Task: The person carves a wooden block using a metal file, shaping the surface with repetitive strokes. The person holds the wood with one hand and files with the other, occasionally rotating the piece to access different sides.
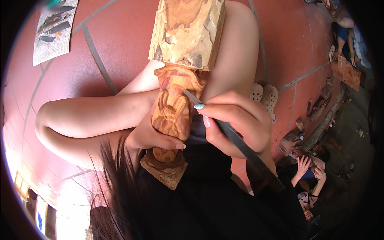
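A carved wooden piece [171,108] lies along my lap, with a rough squared block at its far end and a small rough base at its near end. My left hand [146,134] is closed around its narrow lower part, the thumb lying across the front. In my right hand [246,120] is a long, flat, dark metal carving knife [250,155], pinched pen-like near its tip. The pale pointed tip rests on or very close to the upper carved folds; exact contact is hard to tell. The knife's back end extends towards my right forearm.
At the far left, several dark blades [55,28] lie on a pale woven mat [52,50]. The floor is red tile [96,72]. Light perforated clogs [269,98] stand right of my leg. On the right, other people's hands [306,168] work near wooden pieces [291,142].
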`<state>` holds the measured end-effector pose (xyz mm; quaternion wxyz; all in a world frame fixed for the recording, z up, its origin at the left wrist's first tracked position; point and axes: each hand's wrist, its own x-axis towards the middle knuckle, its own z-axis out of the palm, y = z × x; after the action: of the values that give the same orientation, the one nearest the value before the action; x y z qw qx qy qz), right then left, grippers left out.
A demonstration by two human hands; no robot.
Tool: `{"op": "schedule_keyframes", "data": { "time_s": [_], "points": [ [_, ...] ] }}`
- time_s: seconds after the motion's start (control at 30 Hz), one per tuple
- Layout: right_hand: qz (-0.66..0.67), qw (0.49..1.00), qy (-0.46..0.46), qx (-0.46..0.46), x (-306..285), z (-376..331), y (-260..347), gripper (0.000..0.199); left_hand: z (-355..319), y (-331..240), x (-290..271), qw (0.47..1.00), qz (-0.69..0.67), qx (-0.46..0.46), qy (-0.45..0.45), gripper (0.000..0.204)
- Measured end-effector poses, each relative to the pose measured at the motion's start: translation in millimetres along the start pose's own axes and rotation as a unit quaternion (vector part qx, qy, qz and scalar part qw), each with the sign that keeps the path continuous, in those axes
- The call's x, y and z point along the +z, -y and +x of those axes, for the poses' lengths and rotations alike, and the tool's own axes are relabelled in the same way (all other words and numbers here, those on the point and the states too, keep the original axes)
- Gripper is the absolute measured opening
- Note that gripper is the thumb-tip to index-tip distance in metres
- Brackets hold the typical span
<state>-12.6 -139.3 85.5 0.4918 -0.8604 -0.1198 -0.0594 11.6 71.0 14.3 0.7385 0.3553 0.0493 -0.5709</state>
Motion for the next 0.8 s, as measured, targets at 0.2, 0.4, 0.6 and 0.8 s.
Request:
{"op": "schedule_keyframes", "data": {
  "time_s": [0.2, 0.4, 0.6, 0.8],
  "points": [
    [-0.011, 1.000, 0.007, -0.009, 0, -2, -4, 0.023, 0, 4, -3, 1.000, 0.013, 0.009, -0.008, 0.112],
    [0.004, 0.999, 0.013, 0.031, -5, -9, 2, 0.021, 1, 8, -6, 0.999, 0.030, 0.017, -0.002, 0.111],
    [0.023, 0.999, -0.005, 0.030, 1, -8, -4, 0.022, 4, 6, -4, 0.999, 0.023, 0.022, -0.006, 0.112],
    [0.026, 0.999, -0.005, 0.024, 3, -12, -7, 0.023, 4, 7, -3, 0.999, 0.021, 0.026, -0.015, 0.113]
  ]
}}
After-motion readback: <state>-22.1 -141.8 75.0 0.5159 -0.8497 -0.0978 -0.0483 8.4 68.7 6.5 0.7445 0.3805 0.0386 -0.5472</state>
